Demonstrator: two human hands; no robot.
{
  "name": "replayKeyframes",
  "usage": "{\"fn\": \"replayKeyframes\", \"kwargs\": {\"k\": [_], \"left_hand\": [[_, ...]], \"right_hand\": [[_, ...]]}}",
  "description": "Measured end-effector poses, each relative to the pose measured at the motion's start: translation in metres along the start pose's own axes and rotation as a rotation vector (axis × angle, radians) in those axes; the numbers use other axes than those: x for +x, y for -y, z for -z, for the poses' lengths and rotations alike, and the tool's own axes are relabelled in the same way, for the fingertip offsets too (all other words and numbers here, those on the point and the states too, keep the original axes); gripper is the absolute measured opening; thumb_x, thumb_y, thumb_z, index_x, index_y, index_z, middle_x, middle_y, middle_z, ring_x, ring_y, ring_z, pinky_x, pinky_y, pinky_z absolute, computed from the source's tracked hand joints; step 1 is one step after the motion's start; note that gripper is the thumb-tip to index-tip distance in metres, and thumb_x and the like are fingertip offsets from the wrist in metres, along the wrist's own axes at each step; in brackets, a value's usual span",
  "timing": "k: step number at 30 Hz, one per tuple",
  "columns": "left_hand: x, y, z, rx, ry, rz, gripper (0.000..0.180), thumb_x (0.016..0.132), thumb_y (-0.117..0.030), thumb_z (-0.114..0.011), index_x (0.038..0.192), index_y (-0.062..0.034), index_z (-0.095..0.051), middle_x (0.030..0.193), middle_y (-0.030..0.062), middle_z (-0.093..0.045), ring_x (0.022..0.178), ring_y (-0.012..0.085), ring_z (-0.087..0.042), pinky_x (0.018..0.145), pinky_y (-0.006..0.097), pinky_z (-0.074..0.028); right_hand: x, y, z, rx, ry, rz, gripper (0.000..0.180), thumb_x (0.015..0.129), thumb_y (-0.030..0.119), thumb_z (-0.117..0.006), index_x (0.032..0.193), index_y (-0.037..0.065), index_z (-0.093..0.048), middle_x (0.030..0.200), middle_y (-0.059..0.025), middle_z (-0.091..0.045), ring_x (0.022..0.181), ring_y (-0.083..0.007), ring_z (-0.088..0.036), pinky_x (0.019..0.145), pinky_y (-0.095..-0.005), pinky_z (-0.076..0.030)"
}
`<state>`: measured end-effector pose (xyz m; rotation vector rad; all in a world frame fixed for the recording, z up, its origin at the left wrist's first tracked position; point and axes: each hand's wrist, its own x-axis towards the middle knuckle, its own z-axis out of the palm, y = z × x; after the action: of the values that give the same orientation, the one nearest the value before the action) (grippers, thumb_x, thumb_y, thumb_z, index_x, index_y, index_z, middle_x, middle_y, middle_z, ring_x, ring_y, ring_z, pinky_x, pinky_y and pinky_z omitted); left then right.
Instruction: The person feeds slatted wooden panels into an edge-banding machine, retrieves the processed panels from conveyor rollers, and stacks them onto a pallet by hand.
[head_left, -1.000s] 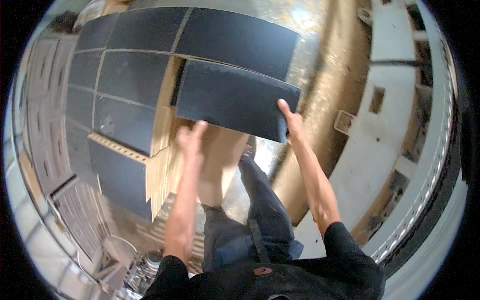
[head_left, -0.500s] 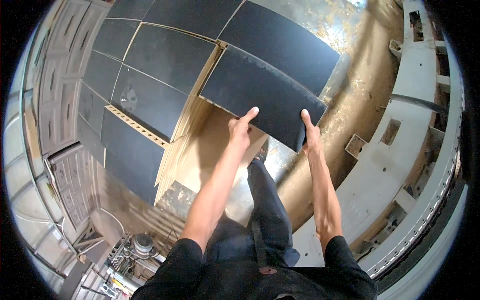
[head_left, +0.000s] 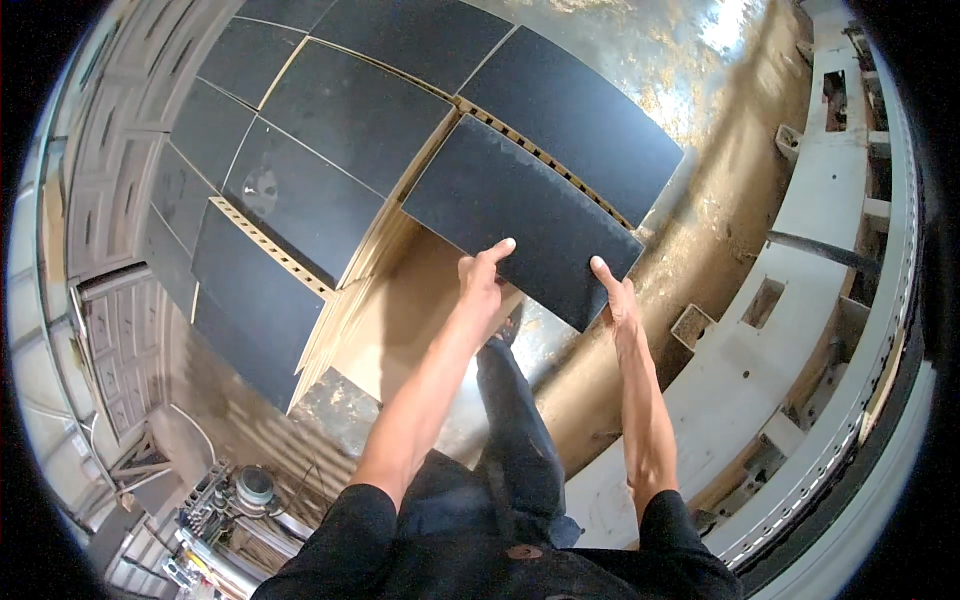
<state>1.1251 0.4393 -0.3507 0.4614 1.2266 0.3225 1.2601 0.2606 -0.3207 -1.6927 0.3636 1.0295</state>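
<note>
A dark rectangular panel (head_left: 530,195) lies across both my hands, its near edge toward me. My left hand (head_left: 485,277) grips that near edge, thumb on top and fingers underneath, mostly hidden. At the panel's right corner my right hand (head_left: 618,292) holds on the same way, thumb over the top face. Beyond the panel's far edge, a light strip with a row of dark notches (head_left: 545,158) borders another dark panel (head_left: 580,120). Below the held panel on the left shows a bare tan board face (head_left: 375,325).
Stacks of dark-topped boards (head_left: 345,110) spread to the left and far side. A long pale metal beam (head_left: 800,300) with cut-outs curves along the right. Grey panelled doors (head_left: 105,190) stand at far left; machine parts (head_left: 250,490) sit lower left.
The held panel has shifted a little toward me, away from the far panel. A gap with the notched strip now shows between them. Both hands keep their hold.
</note>
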Motion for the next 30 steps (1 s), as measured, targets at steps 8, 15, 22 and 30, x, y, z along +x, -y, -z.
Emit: {"fn": "replayKeyframes", "kwargs": {"k": [8, 15, 22, 30], "left_hand": [[0.023, -0.008, -0.014, -0.161, -0.098, 0.015, 0.043, 0.067, 0.004, -0.079, 0.108, 0.0072, -0.065, 0.11, 0.0151, -0.068, 0.099, 0.0285, -0.064, 0.091, 0.04, -0.051], [0.03, 0.014, -0.008, -0.223, -0.111, -0.097, 0.044, 0.073, 0.0, -0.079, 0.115, 0.0007, -0.064, 0.116, 0.0103, -0.066, 0.108, 0.0272, -0.059, 0.101, 0.04, -0.045], [0.011, 0.015, -0.015, -0.131, -0.186, -0.207, 0.067, 0.072, 0.004, -0.079, 0.133, -0.0016, -0.052, 0.127, 0.0124, -0.061, 0.114, 0.0263, -0.059, 0.103, 0.037, -0.046], [0.028, 0.039, -0.013, -0.375, -0.14, -0.188, 0.074, 0.074, 0.002, -0.08, 0.14, -0.0003, -0.047, 0.135, 0.0116, -0.056, 0.124, 0.0272, -0.052, 0.111, 0.038, -0.037]], "right_hand": [[0.033, -0.019, 0.008, 0.109, 0.129, 0.107, 0.079, 0.08, 0.033, -0.082, 0.139, -0.007, -0.048, 0.132, -0.0166, -0.058, 0.122, -0.0266, -0.053, 0.106, -0.0387, -0.038], [0.015, -0.001, 0.004, -0.001, 0.136, 0.183, 0.079, 0.079, 0.035, -0.083, 0.138, -0.007, -0.051, 0.132, -0.0192, -0.059, 0.126, -0.0262, -0.053, 0.112, -0.0412, -0.034], [0.073, 0.171, 0.035, -0.662, -0.05, 0.822, 0.068, 0.094, 0.048, -0.062, 0.136, -0.006, -0.056, 0.128, -0.0239, -0.065, 0.117, -0.0294, -0.064, 0.099, -0.0404, -0.05], [0.219, 0.245, -0.078, -1.363, 0.189, 0.608, 0.103, 0.085, 0.086, -0.038, 0.118, -0.008, -0.067, 0.113, -0.0316, -0.067, 0.108, -0.0417, -0.065, 0.096, -0.052, -0.047]]}}
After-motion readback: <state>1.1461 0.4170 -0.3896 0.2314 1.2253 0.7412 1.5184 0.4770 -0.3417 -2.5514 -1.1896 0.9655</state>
